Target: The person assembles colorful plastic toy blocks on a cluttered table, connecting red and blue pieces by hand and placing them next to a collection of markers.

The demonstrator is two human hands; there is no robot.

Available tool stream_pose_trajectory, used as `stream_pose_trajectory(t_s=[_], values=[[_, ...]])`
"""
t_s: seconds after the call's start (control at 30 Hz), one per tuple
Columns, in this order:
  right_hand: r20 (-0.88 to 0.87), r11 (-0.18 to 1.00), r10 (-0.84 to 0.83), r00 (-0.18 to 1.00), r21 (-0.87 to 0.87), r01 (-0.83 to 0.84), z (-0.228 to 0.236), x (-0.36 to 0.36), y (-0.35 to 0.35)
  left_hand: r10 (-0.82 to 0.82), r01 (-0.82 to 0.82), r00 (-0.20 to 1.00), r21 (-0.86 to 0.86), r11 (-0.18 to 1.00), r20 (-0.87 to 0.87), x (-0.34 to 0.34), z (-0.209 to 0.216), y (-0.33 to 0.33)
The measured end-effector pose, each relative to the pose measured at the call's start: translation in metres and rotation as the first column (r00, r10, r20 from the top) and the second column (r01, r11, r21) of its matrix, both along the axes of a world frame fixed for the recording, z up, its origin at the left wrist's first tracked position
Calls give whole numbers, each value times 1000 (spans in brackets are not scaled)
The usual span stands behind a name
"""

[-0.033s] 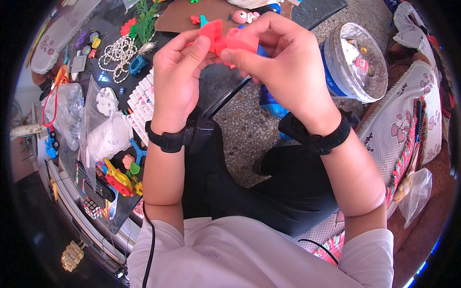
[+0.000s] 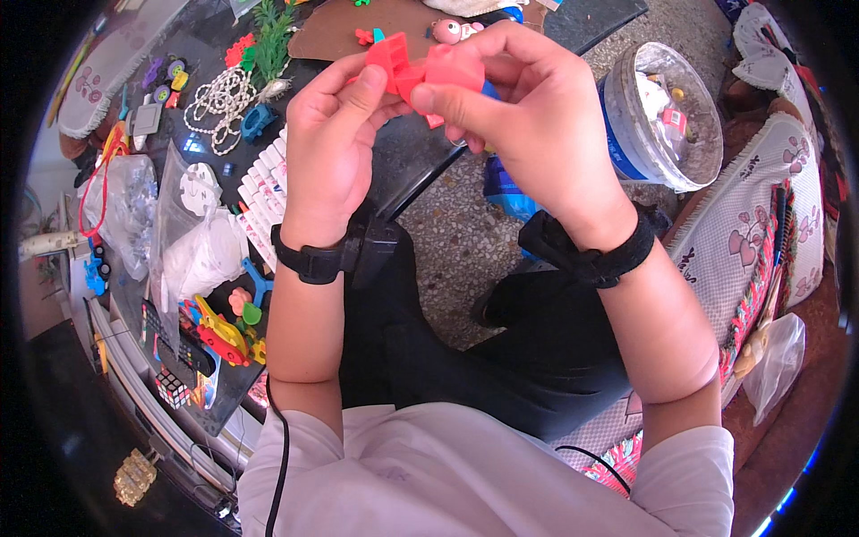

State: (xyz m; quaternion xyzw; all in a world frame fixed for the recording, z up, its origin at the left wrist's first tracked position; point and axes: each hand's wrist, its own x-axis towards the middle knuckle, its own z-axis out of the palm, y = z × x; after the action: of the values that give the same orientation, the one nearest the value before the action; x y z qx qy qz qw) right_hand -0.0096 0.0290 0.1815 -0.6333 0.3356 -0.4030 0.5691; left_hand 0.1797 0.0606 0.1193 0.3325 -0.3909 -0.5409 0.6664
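Note:
Between my two hands is a red plastic toy piece (image 2: 455, 68), held up near the top of the view. Its left side is angular with ribs, and its right side is rounder and block-like. Whether this is one piece or two joined parts, I cannot tell. My left hand (image 2: 340, 112) pinches the ribbed side between thumb and fingers. The block side is gripped by my right hand (image 2: 537, 107), its thumb across the lower front. My fingers cover much of the toy's underside. Black straps circle both wrists.
On the dark table at left lie a white bead string (image 2: 217, 107), a green plastic plant (image 2: 268, 45), a row of white markers (image 2: 267, 183), a yellow-and-red toy (image 2: 219, 329) and a puzzle cube (image 2: 171, 387). A white bucket (image 2: 707, 148) holding rubbish stands right, beside a cloth-covered sofa (image 2: 761, 197).
The red toy has turned slightly, showing more of its rounded block side. Its ribbed side has shifted a little left and up. Both hands keep their hold.

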Motion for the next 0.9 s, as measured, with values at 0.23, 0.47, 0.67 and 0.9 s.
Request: stream_pose_trajectory(t_s=[0.23, 0.47, 0.67, 0.9], values=[[-109, 986, -133, 985, -112, 121, -9, 1, -7, -107, 123, 959, 45, 991, -261, 4, -3, -1], [-322, 981, -56, 945, -195, -9, -2, 6, 3, -112, 120, 945, 7, 993, -307, 5, -12, -4], [-337, 971, -46, 940, -237, -37, -8, 6, 2, -144, 131, 946, -63, 989, -290, 1, -19, -4], [-335, 901, -147, 931, -435, -14, -7, 6, 2, -110, 114, 948, -3, 993, -298, 0, -15, -3]])
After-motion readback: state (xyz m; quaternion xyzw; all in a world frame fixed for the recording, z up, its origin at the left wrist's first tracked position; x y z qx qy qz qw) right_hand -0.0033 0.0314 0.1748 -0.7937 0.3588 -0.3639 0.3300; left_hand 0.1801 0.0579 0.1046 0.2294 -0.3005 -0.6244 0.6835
